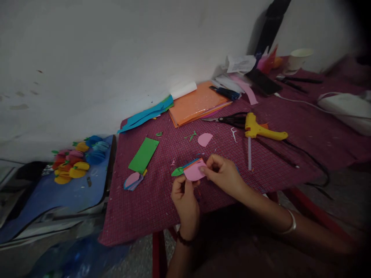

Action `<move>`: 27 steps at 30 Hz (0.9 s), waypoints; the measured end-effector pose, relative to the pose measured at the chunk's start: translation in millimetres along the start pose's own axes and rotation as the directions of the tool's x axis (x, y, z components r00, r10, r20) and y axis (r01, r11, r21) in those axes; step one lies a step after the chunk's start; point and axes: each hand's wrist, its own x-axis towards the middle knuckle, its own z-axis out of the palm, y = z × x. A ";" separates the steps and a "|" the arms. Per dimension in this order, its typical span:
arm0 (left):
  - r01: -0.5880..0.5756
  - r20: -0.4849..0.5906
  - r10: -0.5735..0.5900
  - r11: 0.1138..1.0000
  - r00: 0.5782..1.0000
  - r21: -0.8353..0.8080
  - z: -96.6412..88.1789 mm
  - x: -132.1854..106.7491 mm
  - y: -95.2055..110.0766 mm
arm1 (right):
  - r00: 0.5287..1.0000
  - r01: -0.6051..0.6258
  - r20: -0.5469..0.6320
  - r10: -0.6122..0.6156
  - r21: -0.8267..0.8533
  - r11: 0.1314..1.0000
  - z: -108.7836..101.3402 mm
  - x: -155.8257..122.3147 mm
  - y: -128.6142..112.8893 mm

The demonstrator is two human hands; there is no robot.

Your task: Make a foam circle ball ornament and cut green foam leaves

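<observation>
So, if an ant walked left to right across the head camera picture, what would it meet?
Colourful round crafts, green rectangular sheet, held pink cut-out, white floss pick, yellow hot-glue gun.

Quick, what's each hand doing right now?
Left hand: closed, holding the lower left of the layered paper piece.
Right hand: closed, thumb and fingers pinching the same piece at its right end.

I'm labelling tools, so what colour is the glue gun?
The glue gun is yellow, clearest in the head view.
</observation>
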 end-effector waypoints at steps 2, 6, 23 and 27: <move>-0.001 -0.008 0.001 1.000 1.000 0.004 -0.5 0.1 -0.6 | 1.000 0.008 -0.004 -0.008 -0.012 1.000 -0.1 -0.1 -0.4; -0.010 -0.009 0.010 1.000 1.000 0.026 -1.3 0.3 -1.4 | 1.000 0.002 -0.015 -0.002 -0.016 1.000 -0.9 -0.6 -0.3; 0.004 -0.012 -0.003 1.000 1.000 0.013 -0.4 -1.6 0.8 | 0.999 0.012 -0.039 -0.015 -0.066 0.998 -3.0 0.4 6.3; 0.033 -0.022 -0.033 0.999 0.999 -0.004 1.4 -0.5 2.6 | 0.998 0.018 -0.054 -0.016 0.028 0.999 -5.4 1.0 7.4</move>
